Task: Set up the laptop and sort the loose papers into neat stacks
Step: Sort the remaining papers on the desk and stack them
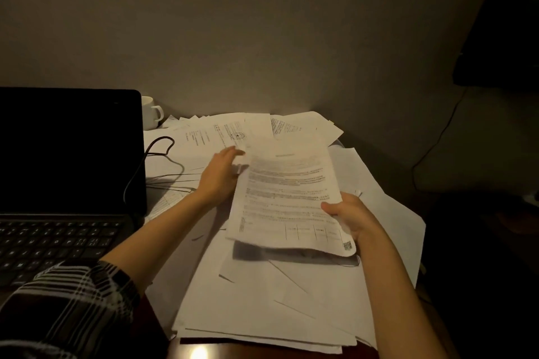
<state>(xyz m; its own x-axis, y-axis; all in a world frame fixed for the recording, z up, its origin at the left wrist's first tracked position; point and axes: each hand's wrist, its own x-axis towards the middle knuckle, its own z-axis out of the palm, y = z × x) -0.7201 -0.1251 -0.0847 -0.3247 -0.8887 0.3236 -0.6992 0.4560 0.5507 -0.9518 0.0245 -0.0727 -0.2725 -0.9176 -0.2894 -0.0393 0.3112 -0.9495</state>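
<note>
Right hand point(351, 218) pinching the lower right corner of a sheaf point(287, 198), thumb on top, fingers hidden beneath; sheaf lifted clear of the pile and tilted toward the camera. Left hand point(221, 175) reaching along the sheaf's left edge, fingers extended toward its far corner, tips blurred; whether touching the sheaf or the papers behind, cannot tell, though no closed grip shows. Below and all around, loose papers point(262, 300) spread over the bench point(186, 351), overlapping at odd angles, some printed sheets lying farther back by the wall. Cable point(159, 148) looping across papers just beside the laptop point(70, 154), already open at the left, screen dark, keyboard toward the person. Mug point(151, 112) behind the screen's right corner. Plaid sleeve point(67, 300) low at left.

Step in hand, by the look of it: sorting, with one batch gathered up and laptop set out but perhaps not yet on. Next move likely calls for squaring the sheaf with both hands, then finding a bare or cleared spot to lay it as a stack, keeping clear of the cable.
</note>
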